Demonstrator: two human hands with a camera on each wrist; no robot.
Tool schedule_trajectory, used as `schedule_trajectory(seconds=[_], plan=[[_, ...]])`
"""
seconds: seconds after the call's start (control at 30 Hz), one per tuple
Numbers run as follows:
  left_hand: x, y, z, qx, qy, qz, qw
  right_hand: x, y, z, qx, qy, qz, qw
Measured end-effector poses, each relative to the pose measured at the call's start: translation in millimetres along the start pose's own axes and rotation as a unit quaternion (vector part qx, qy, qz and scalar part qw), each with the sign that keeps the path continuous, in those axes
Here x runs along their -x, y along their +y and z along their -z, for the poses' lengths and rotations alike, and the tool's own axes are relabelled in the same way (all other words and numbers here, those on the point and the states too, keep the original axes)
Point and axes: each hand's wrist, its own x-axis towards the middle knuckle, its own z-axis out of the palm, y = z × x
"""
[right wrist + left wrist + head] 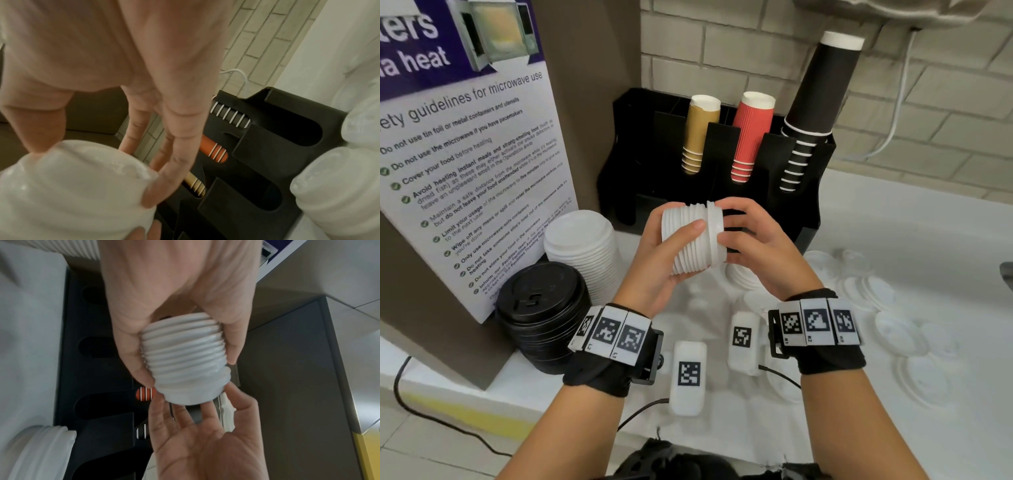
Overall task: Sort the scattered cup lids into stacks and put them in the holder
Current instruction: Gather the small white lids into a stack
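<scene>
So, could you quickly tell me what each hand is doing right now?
Left hand: grips the stack of white lids.
Right hand: fingers straight, pressing the stack's end.

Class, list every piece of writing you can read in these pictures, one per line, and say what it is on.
"heat", on the poster, purple header; the word above is cut off.
"guidelines for microwave use", poster heading; its first word is cut off.
"Do not use the microwave if you have pacemakers", poster list.
"Cover your food before heating", poster list.
Lower poster lines: too small to read reliably.
Wristband markers: patterns; tiny labels unreadable.
</scene>
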Motion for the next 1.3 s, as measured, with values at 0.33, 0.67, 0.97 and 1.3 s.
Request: schedule_trajectory(seconds=[0.33, 0.67, 0.97, 1.3], plan=[[-1, -7, -16, 0.024, -0.017, 0.029, 0.999, 9, -6, 11, 0.076, 0.023, 0.021, 0.997], [-3, -12, -15, 0.274, -0.021, 0.091, 0.957, -15, -30, 22, 0.125, -0.028, 0.017, 0.992], [-4, -19, 2, 0.364, -0.039, 0.144, 0.919, -65, 26, 57, 0.594, -0.167, -0.211, 0.758], [-6, -21, 6, 0.362, -0.015, 0.171, 0.916, -64, 60, 57, 0.594, -0.143, -0.239, 0.754]])
